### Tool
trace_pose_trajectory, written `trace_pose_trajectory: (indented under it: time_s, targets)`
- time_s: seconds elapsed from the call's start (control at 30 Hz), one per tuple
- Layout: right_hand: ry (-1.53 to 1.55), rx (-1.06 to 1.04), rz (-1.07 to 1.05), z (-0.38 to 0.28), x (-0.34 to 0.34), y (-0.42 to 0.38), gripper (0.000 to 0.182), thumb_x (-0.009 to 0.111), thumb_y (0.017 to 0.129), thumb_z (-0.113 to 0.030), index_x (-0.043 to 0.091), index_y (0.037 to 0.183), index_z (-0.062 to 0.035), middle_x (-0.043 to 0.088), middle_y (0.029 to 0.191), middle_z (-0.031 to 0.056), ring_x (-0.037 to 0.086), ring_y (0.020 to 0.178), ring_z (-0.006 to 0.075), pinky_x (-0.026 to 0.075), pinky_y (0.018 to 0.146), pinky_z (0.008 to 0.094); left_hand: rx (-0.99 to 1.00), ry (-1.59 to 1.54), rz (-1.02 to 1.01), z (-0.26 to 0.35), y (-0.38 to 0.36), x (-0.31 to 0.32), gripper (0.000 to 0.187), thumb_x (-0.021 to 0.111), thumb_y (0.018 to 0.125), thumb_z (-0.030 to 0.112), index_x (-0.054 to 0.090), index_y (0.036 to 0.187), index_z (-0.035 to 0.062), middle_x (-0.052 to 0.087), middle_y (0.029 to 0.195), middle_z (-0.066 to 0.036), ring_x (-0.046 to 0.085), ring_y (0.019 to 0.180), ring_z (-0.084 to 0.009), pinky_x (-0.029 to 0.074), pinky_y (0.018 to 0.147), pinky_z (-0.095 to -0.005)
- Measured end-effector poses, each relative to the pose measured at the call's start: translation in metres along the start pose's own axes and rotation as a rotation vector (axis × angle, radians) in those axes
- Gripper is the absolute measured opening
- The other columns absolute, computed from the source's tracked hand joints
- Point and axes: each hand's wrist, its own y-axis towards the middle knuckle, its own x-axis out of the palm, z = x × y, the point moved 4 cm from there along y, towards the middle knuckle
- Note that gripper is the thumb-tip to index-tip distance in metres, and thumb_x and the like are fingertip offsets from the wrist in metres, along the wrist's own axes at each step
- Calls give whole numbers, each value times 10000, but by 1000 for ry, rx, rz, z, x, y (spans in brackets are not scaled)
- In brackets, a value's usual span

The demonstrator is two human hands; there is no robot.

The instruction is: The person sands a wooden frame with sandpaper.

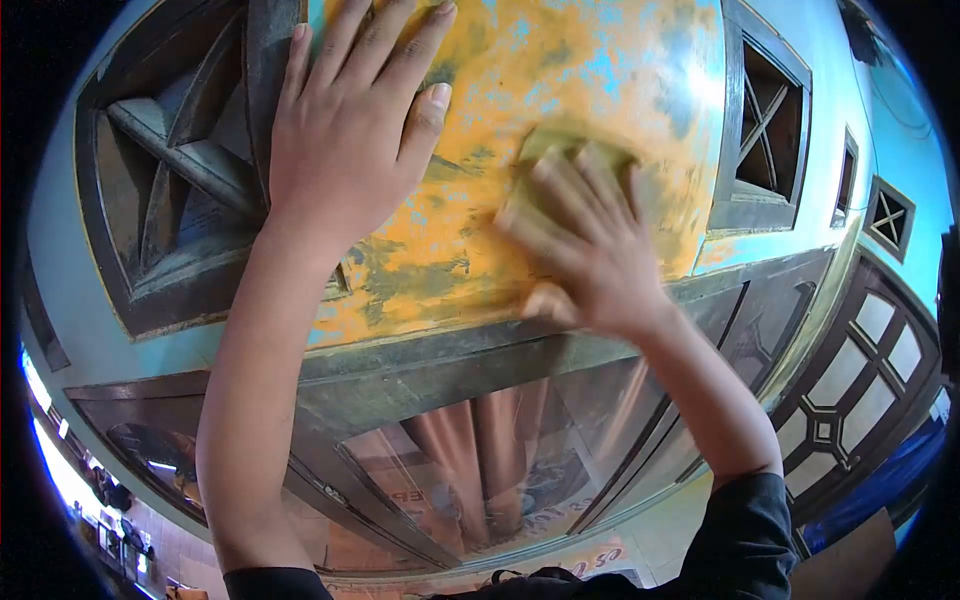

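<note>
Fingers spread, my left hand lies flat near the upper left of a wall panel with patchy orange paint, blue and dark marks showing through. Nothing is in that hand. My right hand presses a square olive-green pad against the right half of the same panel. Its fingers stretch across the pad, the thumb apart and lower down. Motion blurs both the right hand and the pad. The pad's material does not show clearly, and the palm hides much of it.
Dark wooden vents with crossed slats, one at left and one at right, flank the panel. A dark wooden ledge runs beneath it, above glass with brown curtains. A paned door stands at far right.
</note>
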Motion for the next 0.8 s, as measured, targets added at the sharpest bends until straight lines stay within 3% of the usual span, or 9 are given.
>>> trace_pose_trajectory:
  time_s: [0.07,0.13,0.27,0.4,0.47,0.53,0.63,0.73,0.8]
  targets:
    - [-29,-158,-42,-11,11,-20,703,303,900,-826,453,1488,-471,336,1633,73,283,1509,369,108,1209,648,-1,-12,-2,1,-1,0,557,407,1017,344,456,1495,61,320,1621,-142,220,1524,-354,160,1240,-553]
    - [-57,-33,-42,19,-4,-9,685,333,907,-805,469,1483,-460,359,1622,79,293,1504,374,123,1212,634,-4,-8,3,-1,0,-1,562,415,1014,346,453,1497,62,317,1623,-140,216,1526,-353,158,1241,-550]
    - [44,232,333,61,-7,9,705,396,932,-746,475,1512,-353,333,1631,124,269,1508,406,110,1197,661,22,14,17,-1,-3,1,588,451,999,361,438,1508,67,298,1632,-133,195,1533,-348,150,1244,-547]
    - [53,31,23,-23,10,-14,699,278,925,-809,454,1498,-450,339,1634,62,242,1525,365,66,1215,644,48,-12,-18,-3,-1,1,630,499,978,382,417,1521,73,266,1645,-128,169,1539,-347,136,1249,-546]
    - [12,5,-26,-6,12,-25,683,275,931,-801,471,1486,-454,329,1639,52,230,1532,348,60,1220,634,59,12,5,-2,-3,2,647,515,972,386,404,1528,75,256,1648,-129,162,1540,-347,128,1251,-545]
    - [54,232,124,28,6,-31,668,327,958,-742,508,1483,-371,338,1628,104,223,1528,387,48,1220,628,52,5,-2,-3,-4,0,661,523,969,392,392,1535,78,248,1651,-129,158,1541,-348,121,1253,-543]
    - [94,382,252,20,6,-32,668,337,975,-707,484,1508,-332,314,1632,151,206,1521,435,37,1212,644,24,-39,-45,-2,-3,-4,672,522,970,402,379,1542,80,241,1653,-129,154,1542,-347,116,1255,-541]
    - [101,62,-17,-42,20,-44,686,334,946,-753,482,1502,-379,337,1628,111,238,1520,387,23,1211,650,39,-8,-27,-2,-4,-1,676,515,972,413,376,1543,79,237,1654,-129,152,1542,-347,113,1256,-540]
    - [70,78,-81,-27,19,-49,699,319,932,-778,494,1490,-396,343,1628,95,245,1523,364,14,1214,643,57,35,15,-3,-6,4,681,511,974,423,373,1544,77,233,1656,-129,149,1542,-348,116,1256,-540]
